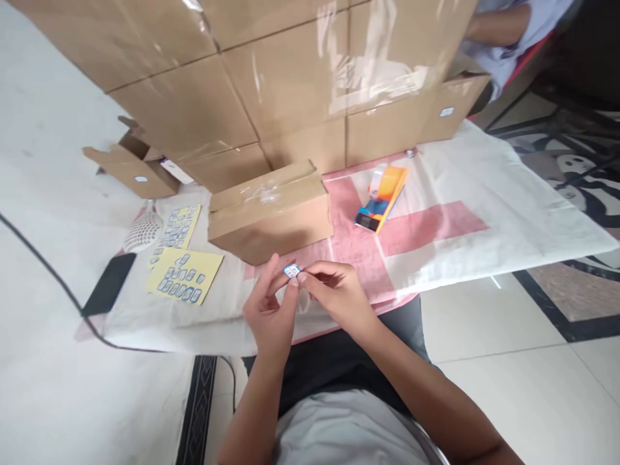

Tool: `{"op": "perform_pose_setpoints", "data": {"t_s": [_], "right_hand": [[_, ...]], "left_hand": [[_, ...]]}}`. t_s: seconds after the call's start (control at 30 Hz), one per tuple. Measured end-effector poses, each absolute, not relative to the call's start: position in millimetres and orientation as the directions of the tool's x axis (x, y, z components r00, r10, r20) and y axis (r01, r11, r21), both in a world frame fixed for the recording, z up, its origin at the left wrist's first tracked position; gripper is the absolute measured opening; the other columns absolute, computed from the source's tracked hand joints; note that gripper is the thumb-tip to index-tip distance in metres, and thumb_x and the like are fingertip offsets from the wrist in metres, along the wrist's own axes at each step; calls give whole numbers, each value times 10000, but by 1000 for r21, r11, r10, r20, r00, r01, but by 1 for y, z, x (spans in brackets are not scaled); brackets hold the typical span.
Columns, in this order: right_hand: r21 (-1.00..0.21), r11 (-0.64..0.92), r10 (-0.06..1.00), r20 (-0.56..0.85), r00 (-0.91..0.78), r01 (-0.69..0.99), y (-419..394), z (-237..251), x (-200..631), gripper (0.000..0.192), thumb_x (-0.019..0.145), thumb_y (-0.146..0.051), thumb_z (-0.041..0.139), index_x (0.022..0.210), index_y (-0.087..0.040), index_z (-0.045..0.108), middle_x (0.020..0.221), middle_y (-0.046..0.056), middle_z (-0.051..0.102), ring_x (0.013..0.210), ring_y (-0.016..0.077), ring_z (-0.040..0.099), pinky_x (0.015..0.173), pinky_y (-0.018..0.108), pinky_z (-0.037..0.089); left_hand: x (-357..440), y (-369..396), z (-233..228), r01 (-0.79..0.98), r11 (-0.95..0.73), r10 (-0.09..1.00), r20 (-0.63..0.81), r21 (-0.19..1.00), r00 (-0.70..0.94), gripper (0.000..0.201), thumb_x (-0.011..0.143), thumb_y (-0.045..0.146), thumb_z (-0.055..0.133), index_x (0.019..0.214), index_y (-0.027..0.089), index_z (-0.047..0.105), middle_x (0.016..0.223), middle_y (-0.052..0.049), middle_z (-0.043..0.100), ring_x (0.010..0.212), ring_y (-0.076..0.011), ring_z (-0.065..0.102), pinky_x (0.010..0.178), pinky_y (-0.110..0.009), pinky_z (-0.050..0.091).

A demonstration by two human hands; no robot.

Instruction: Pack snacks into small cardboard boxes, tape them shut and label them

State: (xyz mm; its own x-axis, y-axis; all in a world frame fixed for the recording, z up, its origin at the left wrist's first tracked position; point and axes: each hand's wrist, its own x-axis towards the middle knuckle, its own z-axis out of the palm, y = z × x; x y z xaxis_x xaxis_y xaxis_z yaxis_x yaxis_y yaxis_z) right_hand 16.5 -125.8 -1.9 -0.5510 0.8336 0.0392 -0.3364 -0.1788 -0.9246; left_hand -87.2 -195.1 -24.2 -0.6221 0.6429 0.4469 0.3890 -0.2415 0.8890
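A small white sticker with a blue border (292, 270) is pinched between my two hands, near the table's front edge. My left hand (272, 307) grips its left side between thumb and fingers. From the right, my right hand (339, 290) holds its other edge with thumb and forefinger. Just beyond my hands lies a closed cardboard box (271, 229) with clear tape along its top. Left of my hands, a yellow sticker sheet (209, 261) carries several similar stickers, and a second sticker sheet (186, 223) lies partly under it.
An orange and blue tape dispenser (382, 199) sits right of the box. Stacked cartons (295, 84) wall off the back. An open small box (138, 174), a white dotted object (145, 231) and a dark flat object (110, 284) are at left. Another person's arm (501, 27) shows top right.
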Motion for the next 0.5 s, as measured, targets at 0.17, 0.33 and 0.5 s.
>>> {"op": "perform_pose_setpoints", "data": {"t_s": [0.17, 0.33, 0.5], "right_hand": [[-901, -134, 879, 83, -469, -412, -110, -10, 42, 103, 806, -265, 783, 773, -181, 732, 693, -19, 651, 623, 99, 539, 605, 232, 438], [-928, 270, 824, 361, -437, -258, -87, -17, 64, 120, 854, -150, 660, 737, -179, 662, 679, -30, 578, 614, 88, 479, 587, 232, 385], [-932, 295, 811, 362, -460, -212, -65, -18, 77, 168, 856, -224, 741, 1017, -200, 701, 884, 4, 669, 652, 92, 508, 608, 239, 434]], "left_hand": [[-71, -178, -19, 584, -258, 676, 576, 770, -459, 492, 866, 155, 747, 1338, 282, 688, 1181, -57, 780, 1097, -240, 749, 1022, -409, 586], [-67, -162, -16, 368, -176, 769, 361, 913, -528, 163, 873, 220, 760, 1026, 255, 803, 1081, -47, 804, 1052, -235, 764, 935, -361, 626], [-62, -147, -20, 113, -205, 793, 232, 972, -563, 48, 871, 309, 775, 902, 273, 785, 1332, -66, 717, 1320, -288, 630, 1089, -484, 552]]}}
